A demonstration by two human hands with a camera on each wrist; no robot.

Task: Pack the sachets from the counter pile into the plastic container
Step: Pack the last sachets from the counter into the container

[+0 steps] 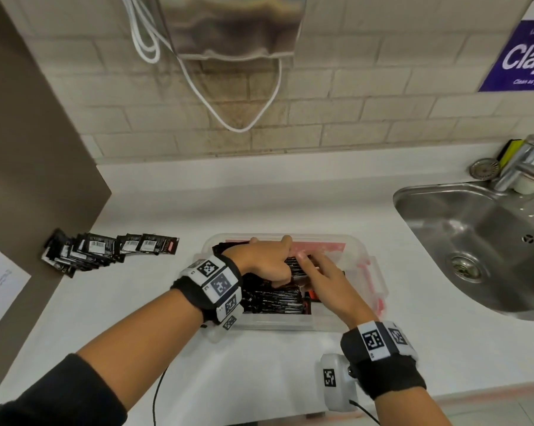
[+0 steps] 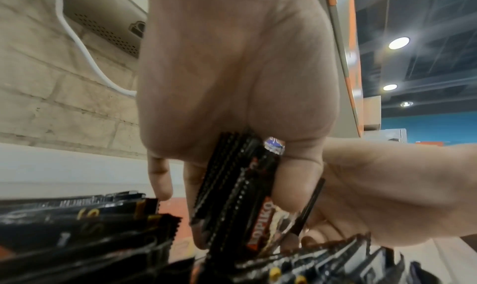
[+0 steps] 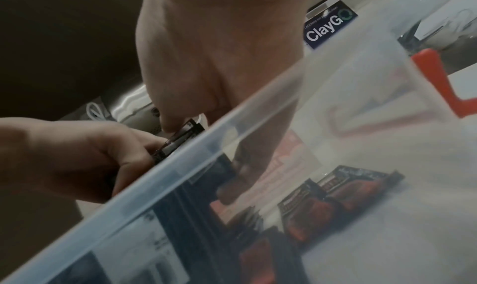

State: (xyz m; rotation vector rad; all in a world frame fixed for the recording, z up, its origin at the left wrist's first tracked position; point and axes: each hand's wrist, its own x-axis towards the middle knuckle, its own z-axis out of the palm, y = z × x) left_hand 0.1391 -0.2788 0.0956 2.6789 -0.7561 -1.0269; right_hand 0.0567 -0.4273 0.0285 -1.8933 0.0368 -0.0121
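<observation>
surface: white counter [image 1: 155, 302], sink [image 1: 474, 241] far right
container [image 1: 364, 250]: centre, part-filled
pile [image 1: 106, 249]: left, by wall
left hand [image 1: 268, 259]: palm down over container, fingers curled round sachet stack [image 2: 240, 188]
right hand [image 1: 324, 281]: fingertips pinching same stack's end

Both hands cover the middle of the plastic container [image 1: 364, 252]; right hand [image 1: 322, 279] fingertips vanish behind the sachet bundle [image 2: 232, 188]; wall sign [image 1: 523, 53] cut off at the edge; sachets behind the container wall are blurred.

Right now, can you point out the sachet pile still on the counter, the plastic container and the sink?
sachet pile [image 1: 84, 252], head view, middle of the pile.
plastic container [image 1: 379, 279], head view, right wall.
sink [image 1: 437, 222], head view, bare basin slope.
</observation>
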